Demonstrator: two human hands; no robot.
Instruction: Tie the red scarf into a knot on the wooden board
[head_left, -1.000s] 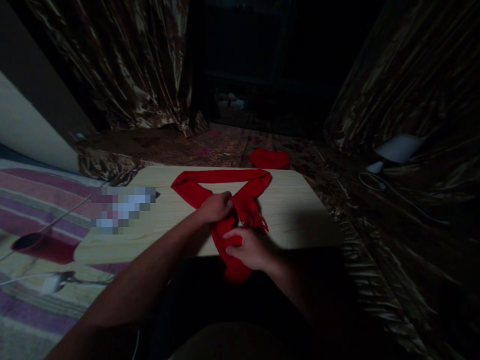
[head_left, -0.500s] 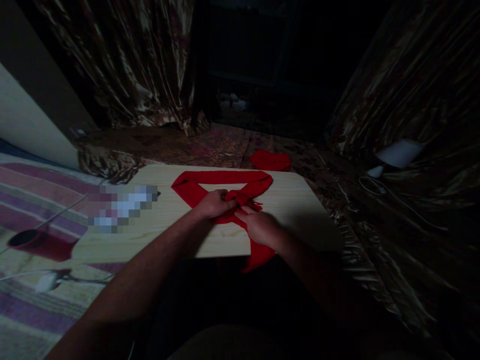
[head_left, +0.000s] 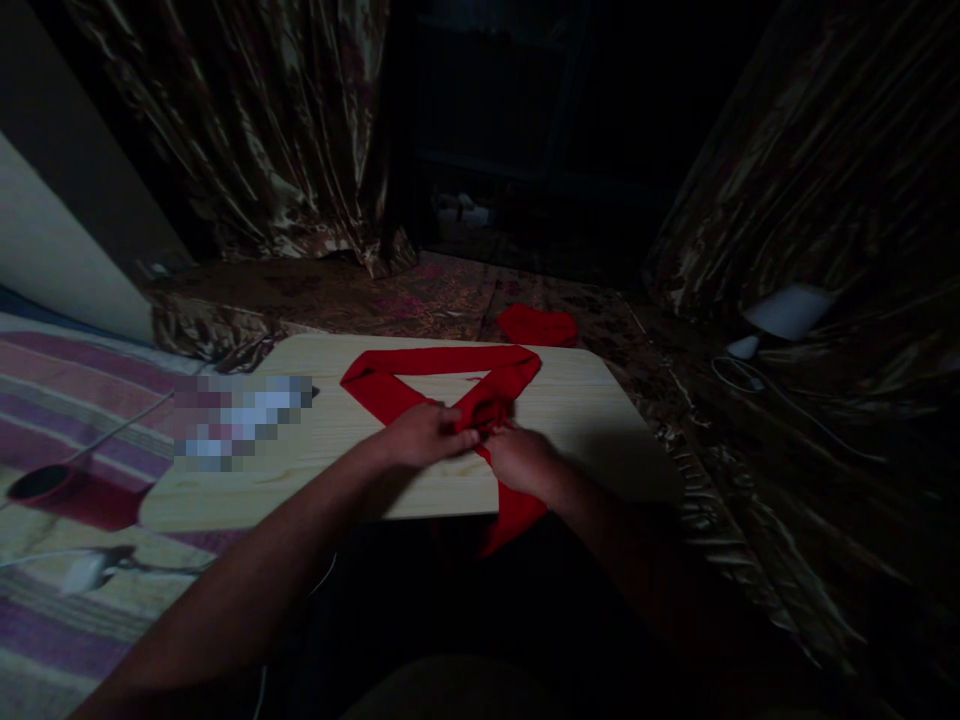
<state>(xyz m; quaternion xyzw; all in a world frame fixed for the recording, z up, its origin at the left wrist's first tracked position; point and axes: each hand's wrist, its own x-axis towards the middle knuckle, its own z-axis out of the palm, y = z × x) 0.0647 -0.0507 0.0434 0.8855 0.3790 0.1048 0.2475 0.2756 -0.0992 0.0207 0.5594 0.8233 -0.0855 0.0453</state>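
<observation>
A red scarf (head_left: 442, 361) lies in a loop on a pale wooden table (head_left: 322, 480), its strips crossing where both hands work. At the crossing, my left hand (head_left: 424, 434) is closed on the bunched cloth, thumb toward the right. My right hand (head_left: 521, 458) is just beside it, fingers curled round a gathered part of the scarf. Below the right hand one scarf end hangs over the table's near edge. Dim light and the fingers themselves hide how the cloth is wound at the crossing.
Another red cloth piece (head_left: 538, 325) lies beyond the table's far edge. A blurred-out item (head_left: 244, 420) is on the table's left. A red cylindrical container (head_left: 75, 497) rests on the striped bedding (head_left: 67, 400). At right stands a small white lamp (head_left: 787, 312) with its cord.
Both hands have drawn slightly toward me at the crossing. My left hand has slid down over the cloth, and my right fingers have curled in, bunching the scarf.
</observation>
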